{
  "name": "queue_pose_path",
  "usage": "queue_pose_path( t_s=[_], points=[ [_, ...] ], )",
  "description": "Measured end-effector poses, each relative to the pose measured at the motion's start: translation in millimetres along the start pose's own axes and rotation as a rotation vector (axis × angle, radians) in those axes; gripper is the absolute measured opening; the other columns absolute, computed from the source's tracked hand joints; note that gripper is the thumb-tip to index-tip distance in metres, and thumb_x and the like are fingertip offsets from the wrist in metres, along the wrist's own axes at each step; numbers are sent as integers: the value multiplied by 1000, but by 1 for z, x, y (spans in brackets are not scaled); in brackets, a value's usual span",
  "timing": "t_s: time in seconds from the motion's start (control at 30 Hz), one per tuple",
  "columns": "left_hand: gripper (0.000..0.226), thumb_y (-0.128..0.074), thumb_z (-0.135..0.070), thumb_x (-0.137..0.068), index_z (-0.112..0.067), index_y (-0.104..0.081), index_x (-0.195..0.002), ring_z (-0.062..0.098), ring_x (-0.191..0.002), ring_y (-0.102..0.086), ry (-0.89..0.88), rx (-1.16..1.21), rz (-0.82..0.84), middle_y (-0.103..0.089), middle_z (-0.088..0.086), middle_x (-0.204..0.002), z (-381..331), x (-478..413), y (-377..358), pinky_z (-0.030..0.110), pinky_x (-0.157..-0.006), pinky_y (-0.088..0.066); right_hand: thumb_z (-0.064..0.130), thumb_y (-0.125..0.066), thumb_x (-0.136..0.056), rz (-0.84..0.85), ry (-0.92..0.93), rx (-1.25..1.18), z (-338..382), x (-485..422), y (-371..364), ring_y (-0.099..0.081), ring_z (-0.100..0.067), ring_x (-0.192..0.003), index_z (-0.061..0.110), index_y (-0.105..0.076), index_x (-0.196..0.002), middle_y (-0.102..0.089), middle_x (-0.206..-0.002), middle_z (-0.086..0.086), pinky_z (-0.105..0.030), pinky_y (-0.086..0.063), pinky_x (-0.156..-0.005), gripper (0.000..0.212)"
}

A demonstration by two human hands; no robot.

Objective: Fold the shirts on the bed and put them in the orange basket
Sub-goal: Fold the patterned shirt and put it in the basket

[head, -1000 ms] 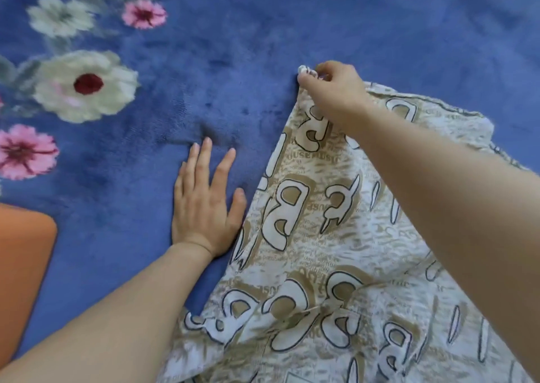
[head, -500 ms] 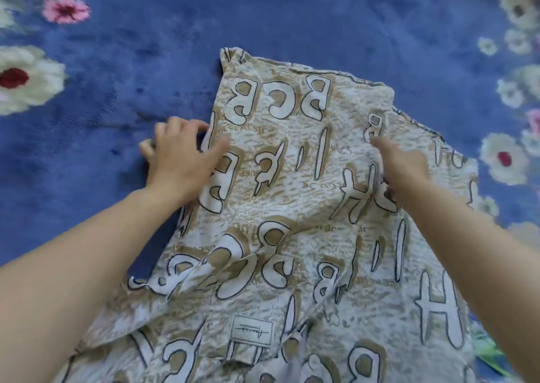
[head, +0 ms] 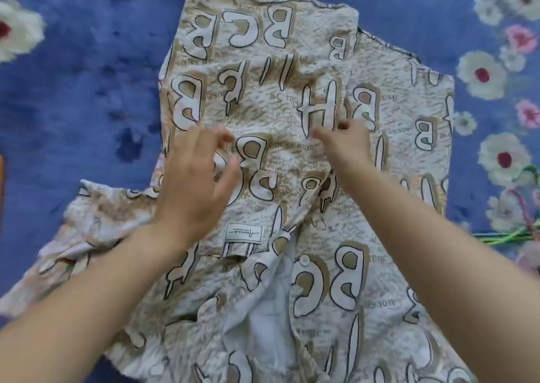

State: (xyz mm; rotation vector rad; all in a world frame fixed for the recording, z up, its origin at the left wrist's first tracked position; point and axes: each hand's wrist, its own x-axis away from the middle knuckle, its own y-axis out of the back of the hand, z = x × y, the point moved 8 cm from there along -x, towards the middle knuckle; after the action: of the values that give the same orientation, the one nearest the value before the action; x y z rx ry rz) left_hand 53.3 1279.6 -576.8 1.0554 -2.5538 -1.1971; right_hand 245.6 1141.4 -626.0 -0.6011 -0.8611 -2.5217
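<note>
The shirt (head: 263, 90) runs off the bottom edge, and the left hand (head: 195, 178) is blurred.

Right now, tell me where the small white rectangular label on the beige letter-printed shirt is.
In the head view, the white rectangular label sits just below the left hand, left of a small white button.

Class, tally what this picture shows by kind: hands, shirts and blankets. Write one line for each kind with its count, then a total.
Hands: 2 (left hand, right hand)
Shirts: 1 (beige letter-print shirt)
Blankets: 1 (blue flowered blanket)
Total: 4
</note>
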Motion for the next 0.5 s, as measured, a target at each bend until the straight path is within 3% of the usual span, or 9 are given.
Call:
queue_pose_path(
  t_s=[0.1,0.2,0.27,0.3,0.4,0.5],
  points=[
    [41,-44,-53,-83,-22,-47,-110,19,-80,-55,4,-102,357,-53,-3,-94,-14,95,-25,32,-60,-45,15,-65,-86,21,15,42,-28,46,-2,-53,-4,-67,13,-48,-123,-60,-108,-1,-14,-41,-49,41],
    [57,-55,-50,-83,-19,-46,-129,25,-95,-60,71,-257,580,-59,2,-106,-7,157,-28,34,-66,-45,13,-66,-84,44,-68,31,-58,92,-6,-59,-21,-80,14,-51,-112,-57,-87,2,-36,-53,-68,33],
    [51,-53,-39,-90,-25,-38,-137,27,-103,-60,173,-250,615,-61,1,-114,-9,173,-17,34,-69,-40,12,-64,-83,108,-135,52,-76,118,-11,-59,-24,-74,12,-51,-115,-57,-79,-2,-44,-54,-72,34],
    [49,-50,-32,-92,-30,-34,-139,27,-101,-61,191,-249,610,-61,-1,-115,-11,178,-15,33,-68,-39,11,-63,-84,146,-144,60,-82,125,-15,-58,-24,-68,12,-52,-110,-57,-74,-4,-43,-53,-68,28],
    [57,-45,-18,-88,-37,-30,-141,29,-83,-64,-27,-339,672,-60,-1,-106,-55,206,-19,32,-55,-41,12,-61,-86,175,-60,47,-92,153,-10,-52,-19,-67,15,-53,-103,-54,-77,-1,-35,-44,-59,19],
    [70,-38,-27,-95,-36,5,-149,29,-99,-58,57,-375,882,-44,2,-127,-60,243,-35,32,-64,-35,25,-60,-89,123,98,316,-106,174,2,-51,-17,-82,16,-53,-105,-53,-92,0,-28,-38,-68,20]
  ],
)
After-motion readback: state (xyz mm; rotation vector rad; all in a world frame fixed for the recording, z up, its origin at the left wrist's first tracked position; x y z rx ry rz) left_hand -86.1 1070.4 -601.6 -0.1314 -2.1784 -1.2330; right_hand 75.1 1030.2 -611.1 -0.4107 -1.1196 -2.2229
